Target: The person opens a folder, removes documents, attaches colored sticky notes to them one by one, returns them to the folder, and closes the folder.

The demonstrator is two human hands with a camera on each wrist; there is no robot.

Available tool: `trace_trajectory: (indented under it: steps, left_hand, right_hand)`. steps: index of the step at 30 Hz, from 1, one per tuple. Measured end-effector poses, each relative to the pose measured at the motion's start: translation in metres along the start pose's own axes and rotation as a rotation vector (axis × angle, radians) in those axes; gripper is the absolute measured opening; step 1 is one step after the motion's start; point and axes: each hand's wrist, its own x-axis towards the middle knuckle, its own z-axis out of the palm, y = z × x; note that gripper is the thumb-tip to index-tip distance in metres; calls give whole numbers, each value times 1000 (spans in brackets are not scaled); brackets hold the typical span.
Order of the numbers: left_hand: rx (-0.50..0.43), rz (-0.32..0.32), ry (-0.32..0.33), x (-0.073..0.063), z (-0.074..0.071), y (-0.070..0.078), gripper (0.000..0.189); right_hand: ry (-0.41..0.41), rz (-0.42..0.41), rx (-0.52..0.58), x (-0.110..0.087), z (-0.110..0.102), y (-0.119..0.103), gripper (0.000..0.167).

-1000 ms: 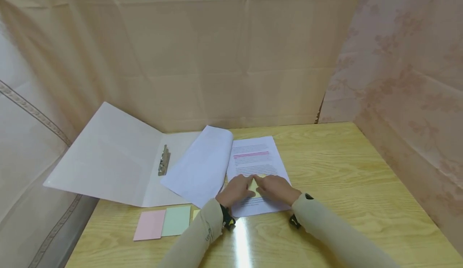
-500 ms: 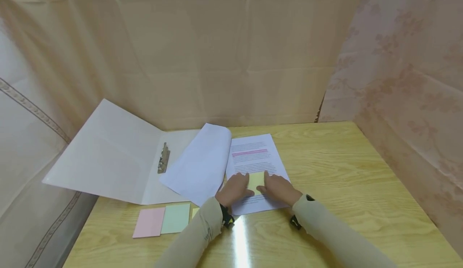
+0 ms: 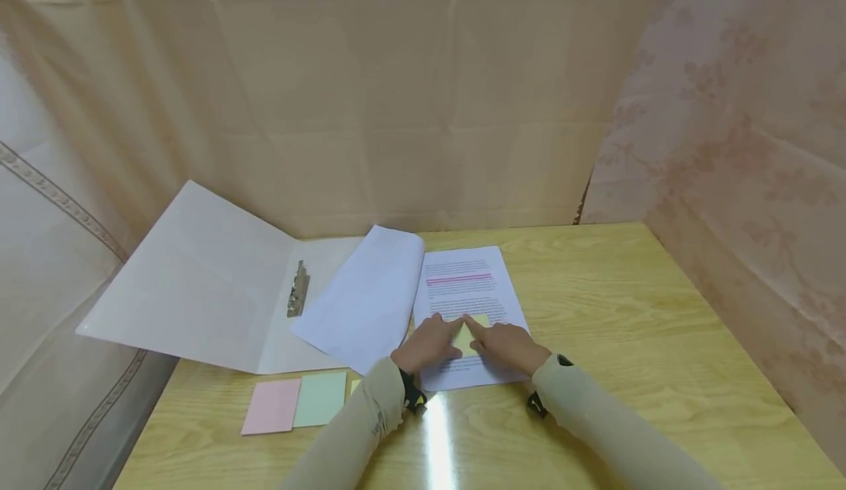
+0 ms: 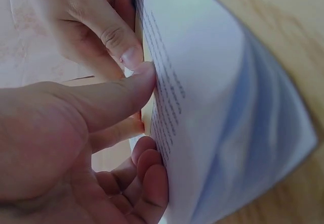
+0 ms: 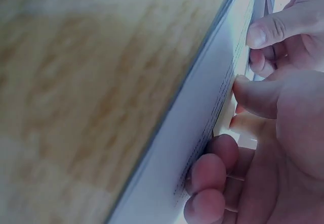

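Note:
A yellow sticky note (image 3: 465, 341) lies on the lower half of a printed page (image 3: 463, 262), which has a pink highlighted line. My left hand (image 3: 426, 344) presses its left side and my right hand (image 3: 507, 344) its right side. Both index fingers point inward, and their tips meet near the note's upper edge. Each thumb rests lower down, on or beside the note. In the left wrist view, the left thumb (image 4: 119, 92) touches the page surface while the other fingers bend over the text. The right wrist view shows the right thumb (image 5: 255, 95) at the note's edge.
To the left, a white folder (image 3: 198, 284) stands spread with a metal clip (image 3: 299, 290) inside. Turned-over sheets (image 3: 366, 299) overlap it. Pink (image 3: 272, 406) and green (image 3: 320, 400) sticky pads lie in front; a yellow pad (image 3: 355, 386) is mostly behind the left sleeve.
Half a second ago the index fingers were apart at the note's two sides. They have come back together at its upper part, as they were one second ago.

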Motion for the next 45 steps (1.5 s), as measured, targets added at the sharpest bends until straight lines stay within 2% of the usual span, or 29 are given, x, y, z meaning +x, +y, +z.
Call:
trace_trajectory:
  steps: [3, 8, 11, 13, 15, 18, 19, 21, 26, 31, 34, 37, 41, 45]
  left_hand:
    - [16, 2, -1, 1, 1, 2, 67]
    - [19, 9, 6, 1, 2, 4, 68]
    - [-3, 12, 0, -1, 1, 3, 69]
    - [-27, -2, -2, -2, 0, 1, 71]
    - [-57, -24, -2, -2, -1, 0, 70]
    - [-120, -26, 30, -2, -2, 0, 48]
    - [-143, -21, 42, -3, -1, 0, 37]
    - [-176, -3, 66, -4, 1, 0, 23]
    - [-251, 2, 60, -14, -2, -2, 17]
    - [-347, -11, 69, -26, -13, -7, 43]
    - [-382, -36, 105, -32, -21, -13, 41]
    - [-410, -102, 156, -38, -29, -22, 39]
    - [-426, -219, 262, -48, -38, -42, 35]
    - [-430, -294, 347, -60, -42, -64, 32]
  right_hand:
    - [-6, 29, 18, -2, 1, 1, 57]
    - [-17, 123, 74, -5, 2, 8, 67]
    - [-21, 144, 59, -9, -1, 14, 68]
    - [-21, 132, 59, -9, -5, 18, 60]
    - [-11, 123, 78, -9, -12, 22, 45]
    - [16, 142, 102, -8, -22, 31, 24]
    - [24, 158, 109, -9, -23, 34, 22]
    - [32, 183, 99, -13, -23, 40, 23]
    - [68, 175, 131, -23, -13, 48, 47]
    - [96, 155, 127, -27, -8, 50, 53]
    - [92, 172, 112, -28, -8, 50, 52]
    - [95, 180, 102, -30, -10, 50, 52]
    - [106, 152, 83, -30, -10, 48, 52]
    - [107, 138, 84, -30, -9, 45, 53]
